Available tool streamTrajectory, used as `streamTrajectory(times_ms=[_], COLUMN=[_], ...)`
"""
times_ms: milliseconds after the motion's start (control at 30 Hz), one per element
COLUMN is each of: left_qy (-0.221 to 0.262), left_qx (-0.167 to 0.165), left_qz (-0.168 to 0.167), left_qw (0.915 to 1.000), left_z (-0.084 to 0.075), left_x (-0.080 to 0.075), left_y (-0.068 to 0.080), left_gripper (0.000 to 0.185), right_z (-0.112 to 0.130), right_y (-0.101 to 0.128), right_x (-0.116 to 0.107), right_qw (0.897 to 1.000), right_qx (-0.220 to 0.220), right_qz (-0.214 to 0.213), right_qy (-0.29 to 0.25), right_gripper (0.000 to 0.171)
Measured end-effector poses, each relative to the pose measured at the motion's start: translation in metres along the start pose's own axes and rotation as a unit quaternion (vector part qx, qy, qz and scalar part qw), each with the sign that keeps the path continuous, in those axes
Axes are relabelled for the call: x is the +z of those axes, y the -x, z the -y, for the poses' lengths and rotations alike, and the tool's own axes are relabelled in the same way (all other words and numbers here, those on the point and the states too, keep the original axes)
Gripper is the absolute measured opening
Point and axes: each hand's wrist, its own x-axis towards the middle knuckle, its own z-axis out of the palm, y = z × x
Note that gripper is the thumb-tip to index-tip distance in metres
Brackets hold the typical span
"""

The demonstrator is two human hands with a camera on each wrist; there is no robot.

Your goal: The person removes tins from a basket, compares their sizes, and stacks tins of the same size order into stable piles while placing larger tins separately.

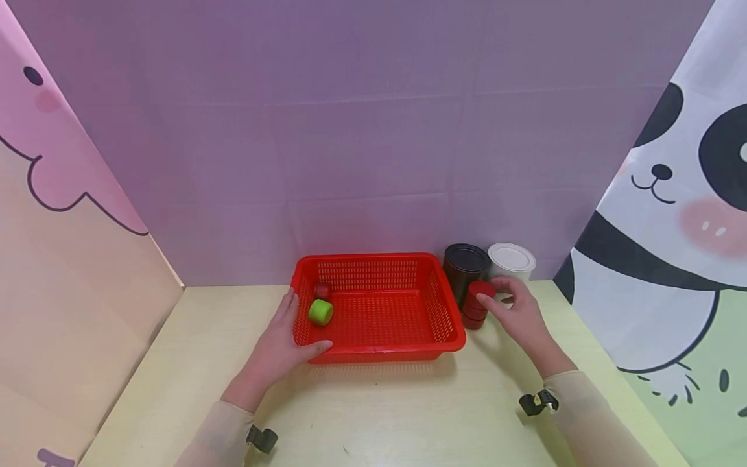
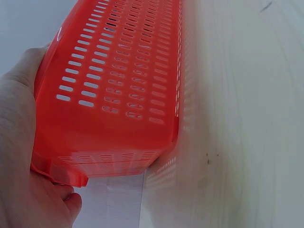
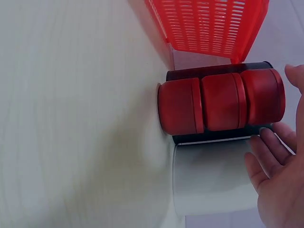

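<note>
My left hand [image 1: 279, 347] holds the near left corner of a red perforated plastic basket [image 1: 385, 351], thumb along the front rim and fingers at the left side. In the left wrist view, fingertips curl beneath the basket rim [image 2: 61, 178]. A stack of three red cups [image 3: 221, 102] stands just right of the basket. Around the top of that stack is my right hand [image 1: 521, 314], thumb on one side and fingers on the other. In the right wrist view its fingers [image 3: 271, 152] are spread, with a gap between thumb and top cup.
Inside the basket, at its left end, lie a green cup [image 1: 321, 312] and a small red piece [image 1: 322, 290]. Behind the stack stand a black canister [image 1: 467, 261] and a white canister [image 1: 512, 258], close to the purple back wall [image 1: 373, 143].
</note>
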Motion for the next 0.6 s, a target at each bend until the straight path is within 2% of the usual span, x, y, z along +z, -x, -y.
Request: streamTrajectory(times_ms=[167,367,600], left_qy=[0.002,0.002,0.008], left_qx=[-0.002,-0.003,-0.005], left_qz=[0.000,-0.001,-0.001], left_qw=[1.0000,1.0000,1.0000], left_z=[-0.002,-0.004,-0.001], left_x=[-0.001,-0.002,-0.001], left_y=[0.001,0.002,0.001], left_gripper=[0.135,0.135,0.135], right_z=[0.008,0.022,0.041], right_y=[0.000,-0.005,-0.009], right_x=[-0.002,-0.002,0.002], right_qw=[1.000,0.997,0.996], right_qx=[-0.009,-0.040,-0.070], right_qz=[-0.026,-0.060,-0.048], right_qy=[0.000,0.005,0.011], right_gripper=[0.052,0.045,0.038])
